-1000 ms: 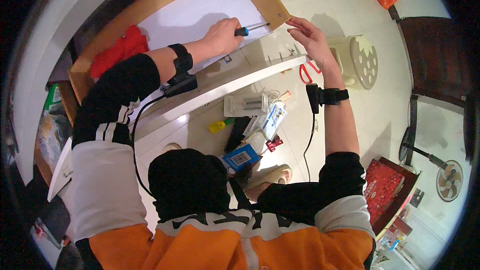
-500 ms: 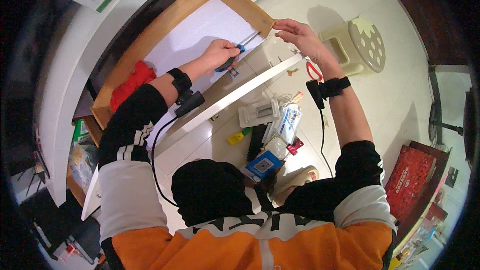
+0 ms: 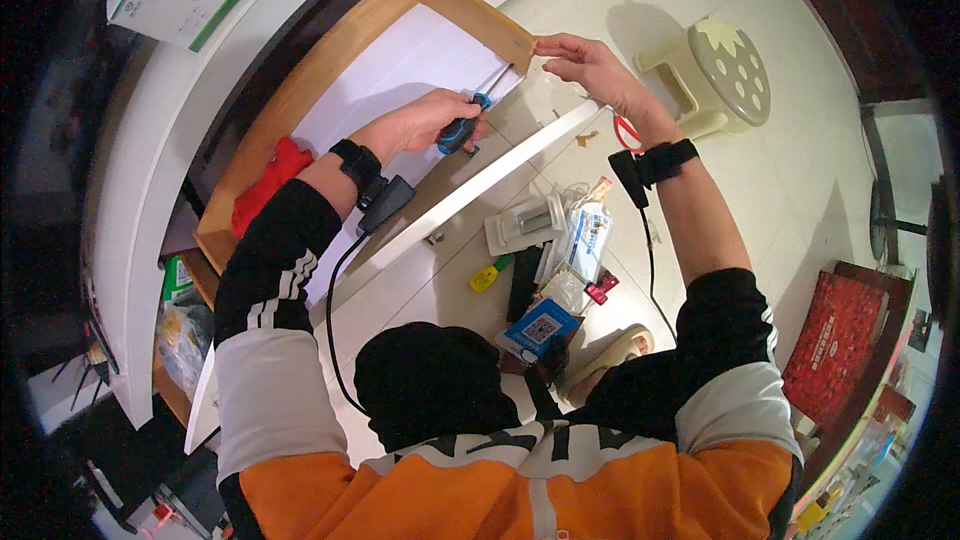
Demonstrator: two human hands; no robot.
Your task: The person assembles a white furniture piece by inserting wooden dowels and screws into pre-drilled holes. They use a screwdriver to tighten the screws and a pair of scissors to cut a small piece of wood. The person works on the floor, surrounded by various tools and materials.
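My left hand (image 3: pixel 428 122) is closed round the blue and black handle of a screwdriver (image 3: pixel 460 132). Its thin shaft points at the inside of the near right corner of a wooden drawer (image 3: pixel 478 22) with a white bottom; whether the tip meets a screw is too small to tell. At that same corner, the stretched fingertips of my right hand (image 3: pixel 600 78) touch the outside of the wood, thumb apart. A long white panel (image 3: pixel 480 183) runs along the drawer's near side, with a gap at the right end. Red cloth (image 3: pixel 275 180) lies inside the drawer.
Below my right wrist is a red-handled tool (image 3: pixel 626 133), partly hidden. A cream stool (image 3: pixel 728 75) stands to the right. On the tiled floor lie a white tray (image 3: pixel 525 223), a yellow-green object (image 3: pixel 489 275), a blue card (image 3: pixel 540 330) and several packets. A red box (image 3: pixel 835 340) sits far right.
The view has shifted slightly. My left hand has turned a little on the screwdriver, and more of the handle shows. My right hand stays at the drawer's corner.
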